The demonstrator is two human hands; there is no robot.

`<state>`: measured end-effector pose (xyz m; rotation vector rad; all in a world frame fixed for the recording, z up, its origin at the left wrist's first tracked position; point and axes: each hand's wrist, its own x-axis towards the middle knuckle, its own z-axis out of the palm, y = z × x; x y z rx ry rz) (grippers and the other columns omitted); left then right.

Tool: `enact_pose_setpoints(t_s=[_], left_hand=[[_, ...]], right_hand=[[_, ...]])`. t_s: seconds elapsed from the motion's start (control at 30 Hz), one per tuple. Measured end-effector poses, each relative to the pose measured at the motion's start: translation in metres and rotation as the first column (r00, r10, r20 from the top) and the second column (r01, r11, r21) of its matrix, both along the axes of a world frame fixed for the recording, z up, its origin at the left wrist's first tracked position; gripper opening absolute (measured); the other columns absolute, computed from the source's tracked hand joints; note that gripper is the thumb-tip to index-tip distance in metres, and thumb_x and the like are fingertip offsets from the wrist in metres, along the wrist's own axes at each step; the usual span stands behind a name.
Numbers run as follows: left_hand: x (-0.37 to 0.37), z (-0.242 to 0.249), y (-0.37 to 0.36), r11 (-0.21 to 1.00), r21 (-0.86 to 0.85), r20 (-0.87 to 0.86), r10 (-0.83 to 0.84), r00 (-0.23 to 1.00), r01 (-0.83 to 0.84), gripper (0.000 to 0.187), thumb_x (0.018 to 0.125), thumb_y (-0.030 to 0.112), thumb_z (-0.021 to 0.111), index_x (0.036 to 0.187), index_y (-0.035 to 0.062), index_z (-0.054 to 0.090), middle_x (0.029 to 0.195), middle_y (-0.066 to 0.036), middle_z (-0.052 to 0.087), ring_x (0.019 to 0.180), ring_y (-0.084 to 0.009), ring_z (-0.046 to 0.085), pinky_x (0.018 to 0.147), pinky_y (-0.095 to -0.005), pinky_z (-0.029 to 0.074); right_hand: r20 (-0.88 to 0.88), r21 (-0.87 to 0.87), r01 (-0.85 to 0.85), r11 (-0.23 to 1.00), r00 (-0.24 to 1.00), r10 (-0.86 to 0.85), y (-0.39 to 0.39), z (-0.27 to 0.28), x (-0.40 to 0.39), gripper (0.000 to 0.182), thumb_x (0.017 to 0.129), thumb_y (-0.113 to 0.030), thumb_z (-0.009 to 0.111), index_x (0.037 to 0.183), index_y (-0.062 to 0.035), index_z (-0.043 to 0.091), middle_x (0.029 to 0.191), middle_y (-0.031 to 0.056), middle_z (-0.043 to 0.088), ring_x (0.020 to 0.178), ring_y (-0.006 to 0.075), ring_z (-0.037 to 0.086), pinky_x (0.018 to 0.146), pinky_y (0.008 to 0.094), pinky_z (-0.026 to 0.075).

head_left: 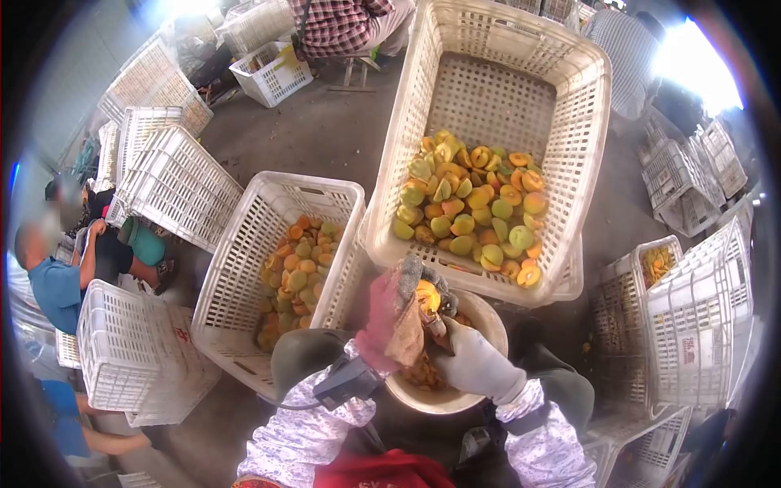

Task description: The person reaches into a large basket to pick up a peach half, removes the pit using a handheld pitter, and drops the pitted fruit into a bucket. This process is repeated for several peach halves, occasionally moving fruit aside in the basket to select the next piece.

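My left hand (390, 313), in a worn red and grey glove with a brown patch, is closed around a cut yellow peach (427, 294) with its inside facing up. My right hand (480, 362), in a whitish glove, grips a small pitting tool (437, 329), its tip close against the fruit; the hand hides most of the tool. Both hands are over a round cream bucket (498, 333) between my knees, with orange-brown scraps inside. Just beyond it, a large white crate (582, 154) holds halved peaches (480, 203), heaped at its near end.
To the left, another white crate (236, 244) contains more peach halves (301, 272). Stacked crates stand at left (134, 346) and right (691, 342). A person in a blue shirt (57, 285) sits at far left; another in a checked shirt (333, 28) sits at the back.
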<state>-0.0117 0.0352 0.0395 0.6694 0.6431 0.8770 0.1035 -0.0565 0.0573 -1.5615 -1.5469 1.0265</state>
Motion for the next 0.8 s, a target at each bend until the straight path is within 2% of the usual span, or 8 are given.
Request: enact_pose_setpoints(t_s=[0.03, 0.1, 0.37, 0.6, 0.7, 0.73, 0.77, 0.8], left_hand=[[-0.001, 0.006, 0.0, 0.999, 0.009, -0.027, -0.041, 0.999, 0.042, 0.03, 0.095, 0.029, 0.051, 0.092, -0.0005, 0.056, 0.078, -0.013, 0.06, 0.066, -0.0246, 0.063, 0.057, -0.0335, 0.053], [-0.005, 0.031, -0.001, 0.988, 0.036, 0.059, -0.153, 0.987, 0.151, 0.031, 0.094, 0.03, 0.052, 0.091, -0.0006, 0.056, 0.078, -0.014, 0.06, 0.068, -0.0259, 0.063, 0.058, -0.0353, 0.053], [0.0, 0.022, 0.004, 0.919, 0.29, -0.133, -0.238, 0.962, 0.267, 0.03, 0.097, 0.026, 0.049, 0.091, -0.002, 0.056, 0.08, -0.013, 0.06, 0.07, -0.0221, 0.061, 0.064, -0.0317, 0.051], [0.007, 0.01, 0.009, 0.975, 0.102, 0.136, -0.209, 0.968, 0.196, 0.018, 0.096, 0.014, 0.049, 0.102, -0.0013, 0.057, 0.09, -0.01, 0.061, 0.081, -0.0195, 0.061, 0.073, -0.0317, 0.052], [-0.025, -0.006, 0.038, 0.802, 0.589, -0.151, 0.23, 0.961, -0.099, 0.017, 0.094, 0.013, 0.052, 0.104, 0.0004, 0.059, 0.09, -0.007, 0.062, 0.081, -0.0152, 0.061, 0.07, -0.0277, 0.052], [-0.038, 0.007, 0.043, 0.844, 0.499, -0.081, 0.274, 0.958, -0.199, 0.018, 0.094, 0.013, 0.051, 0.104, 0.0003, 0.059, 0.09, -0.007, 0.062, 0.081, -0.0154, 0.061, 0.07, -0.027, 0.052], [-0.055, 0.02, 0.049, 0.873, 0.397, -0.017, 0.316, 0.949, -0.284, 0.019, 0.095, 0.014, 0.051, 0.104, 0.0002, 0.06, 0.09, -0.006, 0.062, 0.08, -0.0155, 0.062, 0.071, -0.0263, 0.052], [-0.081, 0.018, 0.058, 0.677, 0.724, -0.318, 0.496, 0.808, -0.131, 0.021, 0.092, 0.017, 0.055, 0.106, 0.0021, 0.059, 0.094, -0.006, 0.062, 0.086, -0.017, 0.061, 0.076, -0.0288, 0.05]], right_hand=[[0.0, -0.003, 0.005, 1.0, 1.0, -0.005, -0.001, 0.003, 0.005, 0.022, 0.084, -0.011, 0.058, 0.102, 0.0019, 0.055, 0.077, 0.0163, 0.063, 0.072, 0.0312, 0.063, 0.065, 0.0363, 0.048], [-0.513, -0.533, -0.256, 0.806, 0.856, -0.067, 0.002, 0.024, 0.014, 0.014, 0.086, -0.011, 0.057, 0.095, -0.001, 0.055, 0.064, 0.0061, 0.056, 0.055, 0.0171, 0.056, 0.051, 0.0287, 0.045], [-0.601, -0.498, -0.345, 0.796, 0.799, -0.029, -0.009, 0.007, 0.016, 0.019, 0.085, -0.017, 0.056, 0.098, -0.0021, 0.059, 0.071, 0.0005, 0.059, 0.059, 0.0077, 0.055, 0.053, 0.0229, 0.044], [-0.561, -0.574, -0.33, 0.749, 0.825, -0.067, -0.024, 0.017, 0.026, 0.032, 0.091, -0.028, 0.055, 0.108, -0.001, 0.056, 0.072, 0.0017, 0.059, 0.051, 0.0076, 0.054, 0.046, 0.0223, 0.043], [-0.141, -0.508, -0.169, 0.845, 0.984, 0.112, -0.039, 0.001, 0.027, 0.028, 0.091, -0.027, 0.055, 0.098, -0.0004, 0.054, 0.063, 0.0075, 0.063, 0.053, 0.0193, 0.063, 0.047, 0.0304, 0.047], [-0.135, -0.512, -0.159, 0.844, 0.985, 0.103, -0.048, -0.01, 0.026, 0.028, 0.091, -0.027, 0.055, 0.098, -0.0004, 0.054, 0.063, 0.0075, 0.063, 0.053, 0.0193, 0.063, 0.047, 0.0304, 0.047], [0.281, -0.344, -0.065, 0.937, 0.945, 0.169, -0.057, -0.023, 0.026, 0.027, 0.09, -0.028, 0.056, 0.096, -0.0018, 0.053, 0.061, 0.0085, 0.062, 0.052, 0.0216, 0.063, 0.047, 0.0332, 0.047], [0.651, -0.142, -0.05, 0.989, 0.748, 0.131, -0.064, -0.031, 0.027, 0.027, 0.089, -0.028, 0.057, 0.095, -0.0032, 0.051, 0.059, 0.0094, 0.061, 0.051, 0.0238, 0.063, 0.048, 0.0361, 0.047]])
